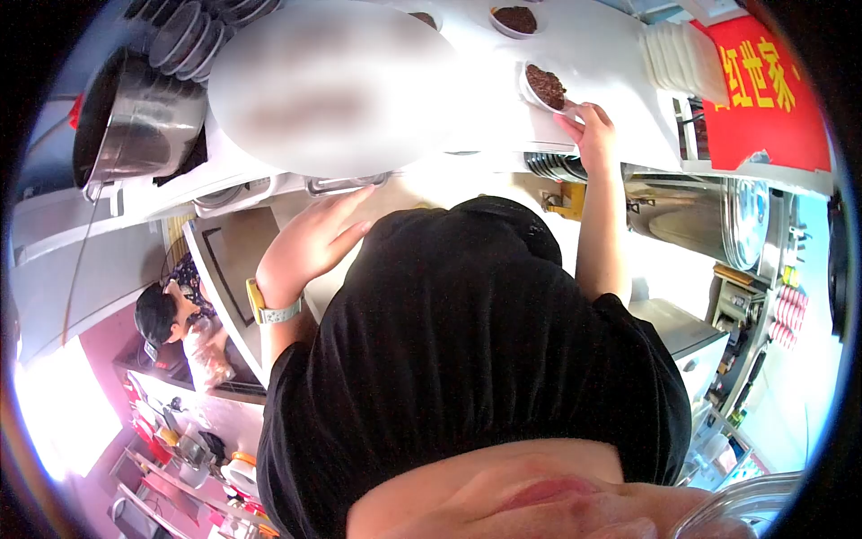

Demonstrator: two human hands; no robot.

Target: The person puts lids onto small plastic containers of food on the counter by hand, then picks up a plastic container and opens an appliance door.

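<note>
My right hand (593, 135) pinches the near edge of a white bowl (524, 88) over the white table; dark reddish-brown crumbly food (545, 87) fills it. Behind it, near the top edge, stands another white bowl (496, 27) with similar dark food. Part of a third dark-filled bowl (424, 18) shows to the left, beside a large blurred patch. My left hand (310, 241), with a yellow-and-white watch on the wrist, hangs below the table's front edge near a metal handle. Its fingers are stretched out and it holds nothing.
At the left of the table (620, 81) are a large metal pot (153, 130) and stacked clear bowls (189, 40). White stacked containers (678, 58) and a red sign (768, 94) are at the right. A person (184, 323) is at the lower left; a lidded metal vessel (687, 211) is below right.
</note>
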